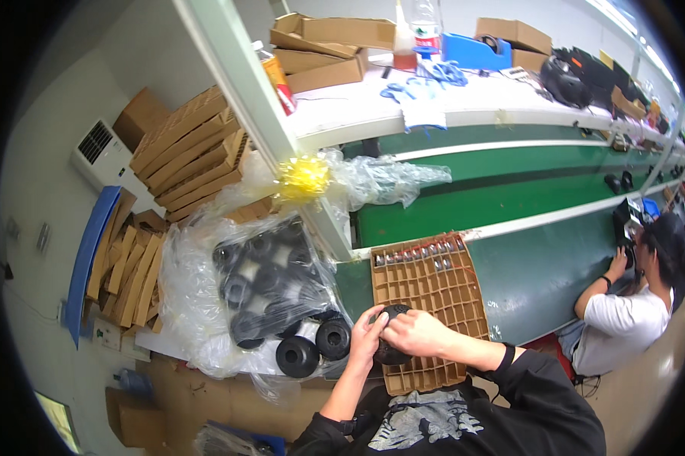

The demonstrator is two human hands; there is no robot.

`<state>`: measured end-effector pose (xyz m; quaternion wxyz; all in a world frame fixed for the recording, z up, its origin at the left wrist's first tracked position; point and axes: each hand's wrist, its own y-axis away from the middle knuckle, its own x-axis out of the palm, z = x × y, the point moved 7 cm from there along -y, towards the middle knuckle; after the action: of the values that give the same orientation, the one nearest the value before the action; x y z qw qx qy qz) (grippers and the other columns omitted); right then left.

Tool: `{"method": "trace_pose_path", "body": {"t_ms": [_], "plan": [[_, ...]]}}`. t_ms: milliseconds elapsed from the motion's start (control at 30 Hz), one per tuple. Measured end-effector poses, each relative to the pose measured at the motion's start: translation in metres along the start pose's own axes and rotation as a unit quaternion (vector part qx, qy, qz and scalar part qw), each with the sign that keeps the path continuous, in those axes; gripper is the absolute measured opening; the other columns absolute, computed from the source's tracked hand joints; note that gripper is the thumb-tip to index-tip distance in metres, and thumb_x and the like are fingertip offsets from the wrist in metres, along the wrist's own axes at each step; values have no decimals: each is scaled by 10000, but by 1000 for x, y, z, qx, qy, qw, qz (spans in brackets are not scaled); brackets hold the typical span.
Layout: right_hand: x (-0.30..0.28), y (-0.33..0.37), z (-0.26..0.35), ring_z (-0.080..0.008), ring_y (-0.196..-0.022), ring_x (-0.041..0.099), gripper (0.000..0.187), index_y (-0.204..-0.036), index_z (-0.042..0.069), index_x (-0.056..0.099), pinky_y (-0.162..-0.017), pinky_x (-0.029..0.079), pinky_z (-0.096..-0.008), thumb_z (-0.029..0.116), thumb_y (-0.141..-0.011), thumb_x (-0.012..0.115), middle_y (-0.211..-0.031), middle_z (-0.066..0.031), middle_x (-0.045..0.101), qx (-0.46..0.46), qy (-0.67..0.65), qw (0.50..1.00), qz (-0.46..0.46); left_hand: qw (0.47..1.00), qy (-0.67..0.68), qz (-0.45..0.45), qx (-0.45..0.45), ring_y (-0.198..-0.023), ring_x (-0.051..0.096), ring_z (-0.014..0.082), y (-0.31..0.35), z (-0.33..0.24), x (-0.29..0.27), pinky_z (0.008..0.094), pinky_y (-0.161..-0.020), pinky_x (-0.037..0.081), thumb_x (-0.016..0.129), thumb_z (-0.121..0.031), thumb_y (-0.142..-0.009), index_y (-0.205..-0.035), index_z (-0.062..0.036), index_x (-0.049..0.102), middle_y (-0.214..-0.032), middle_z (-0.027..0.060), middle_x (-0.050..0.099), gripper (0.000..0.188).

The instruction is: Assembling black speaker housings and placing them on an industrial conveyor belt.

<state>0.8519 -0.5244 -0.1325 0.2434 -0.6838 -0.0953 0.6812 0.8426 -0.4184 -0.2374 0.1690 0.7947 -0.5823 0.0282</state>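
Between my hands is a black round part, dome-like, held over the near left of a cardboard divider tray. My left hand grips its left side, thumb and fingers closed on it. My right hand is closed over the top of the part, its fingers bent; whatever is in them is hidden. The tray's far rows hold several small metallic pieces with reddish bits. To the left, more black round parts with centre holes lie at the mouth of a clear plastic bag.
A green bench runs to the right, where another person sits working. A white post with yellow strapping rises at the left. Stacked cardboard stands behind the bag. An upper shelf bears boxes, bottles and gloves.
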Motion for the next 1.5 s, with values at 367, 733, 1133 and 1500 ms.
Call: {"method": "trace_pose_path", "body": {"t_ms": [367,733,1133,1500], "plan": [[-81,-105,15,-134,-545,497,199,-657,105,472,-492,400,-269,142,-725,655,-605,5,458,-215,-107,960,-146,965,225,-120,65,-1002,562,138,-42,-65,-85,283,-868,464,557,-241,-937,-1147,-25,578,-1075,60,603,302],[-64,-229,-149,-247,-559,531,307,-687,86,485,-511,416,-345,271,-767,717,-615,-61,493,92,79,955,-271,948,143,-217,184,-1010,533,125,5,-124,-113,281,-891,437,527,-187,-943,-1237,-14,498,-1122,68,557,342],[-52,-110,-7,-416,-1290,338,978,-1374,54,364,-1053,291,-510,548,-626,755,-1405,-231,320,-154,-469,863,109,984,142,45,99,-1093,536,178,40,-110,-60,283,-942,403,548,-274,-895,-1306,58,387,-1201,137,543,552],[47,82,-53,-315,-1185,492,669,-1347,20,393,-1028,366,-458,390,-829,600,-1307,-185,476,392,-840,347,-146,931,242,275,-8,-547,413,92,49,-37,-2,325,-771,428,356,-386,-988,-1261,24,412,-580,-21,387,496]]}}
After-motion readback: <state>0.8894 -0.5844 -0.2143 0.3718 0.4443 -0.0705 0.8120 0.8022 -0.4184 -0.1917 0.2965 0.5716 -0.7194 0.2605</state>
